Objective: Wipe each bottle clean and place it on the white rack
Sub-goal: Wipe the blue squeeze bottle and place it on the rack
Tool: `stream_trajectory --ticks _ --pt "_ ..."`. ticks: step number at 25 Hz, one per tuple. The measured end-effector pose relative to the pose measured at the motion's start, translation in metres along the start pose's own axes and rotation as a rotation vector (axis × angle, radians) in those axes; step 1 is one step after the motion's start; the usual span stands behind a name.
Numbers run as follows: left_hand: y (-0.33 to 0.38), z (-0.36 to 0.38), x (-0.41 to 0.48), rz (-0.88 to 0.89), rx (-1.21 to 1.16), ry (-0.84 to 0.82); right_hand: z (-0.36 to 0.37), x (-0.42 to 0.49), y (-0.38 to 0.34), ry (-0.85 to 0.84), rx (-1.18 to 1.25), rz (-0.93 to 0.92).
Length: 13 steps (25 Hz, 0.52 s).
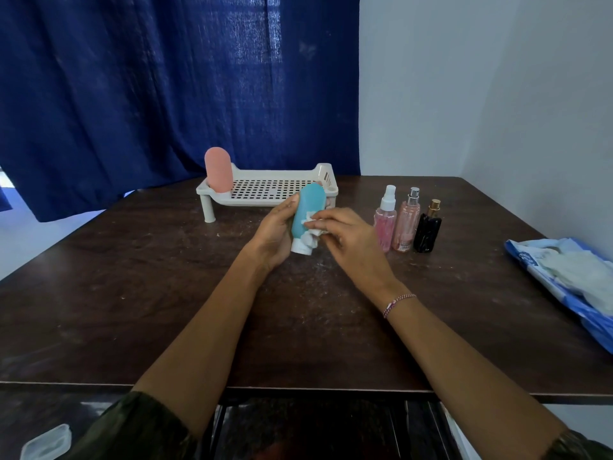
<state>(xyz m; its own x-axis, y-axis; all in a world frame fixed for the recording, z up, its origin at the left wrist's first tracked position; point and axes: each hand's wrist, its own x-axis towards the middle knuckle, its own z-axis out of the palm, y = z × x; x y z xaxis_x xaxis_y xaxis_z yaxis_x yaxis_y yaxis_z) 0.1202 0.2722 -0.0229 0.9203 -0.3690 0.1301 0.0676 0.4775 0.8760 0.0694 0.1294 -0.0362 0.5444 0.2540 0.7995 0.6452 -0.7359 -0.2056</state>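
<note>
— What is in the hands over the dark counter [166, 293]?

— The left hand [277, 232] has its grip closed around a teal bottle [306, 210], held cap-down and tilted, its white cap [300, 248] nearest the camera. The right hand [348, 237] presses a crumpled white wipe [313, 224] against the bottle's side, fingers pinched on it. Part of the wipe and the bottle's lower right side are hidden behind those fingers.

— And the white rack [265, 190]?

— It stands on short legs at the far side of the counter, just behind the hands. A pink bottle [218, 169] stands upright in its left corner. The teal bottle covers the rack's near right edge.

— What else is visible?

— Three spray bottles stand in a row to the right: a clear pink one with a white top [385, 224], a taller peach one with a silver top [406, 224] and a black one with a gold top [428, 229]. A blue-and-white packet [564, 277] lies at the right edge, cut off by the frame; its printing is unreadable. A clear plastic lid [46, 441] shows at the bottom left, partly cropped.
</note>
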Motion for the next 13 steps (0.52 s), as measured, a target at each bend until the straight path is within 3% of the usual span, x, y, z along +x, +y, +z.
stream_trajectory --ticks 6,13 --pt "0.001 -0.001 0.0 -0.044 -0.025 0.038 -0.001 0.001 -0.001 -0.025 -0.043 -0.043" --pt "-0.002 0.005 -0.004 -0.125 0.066 -0.089 -0.013 0.008 0.013 0.194 0.028 0.141"
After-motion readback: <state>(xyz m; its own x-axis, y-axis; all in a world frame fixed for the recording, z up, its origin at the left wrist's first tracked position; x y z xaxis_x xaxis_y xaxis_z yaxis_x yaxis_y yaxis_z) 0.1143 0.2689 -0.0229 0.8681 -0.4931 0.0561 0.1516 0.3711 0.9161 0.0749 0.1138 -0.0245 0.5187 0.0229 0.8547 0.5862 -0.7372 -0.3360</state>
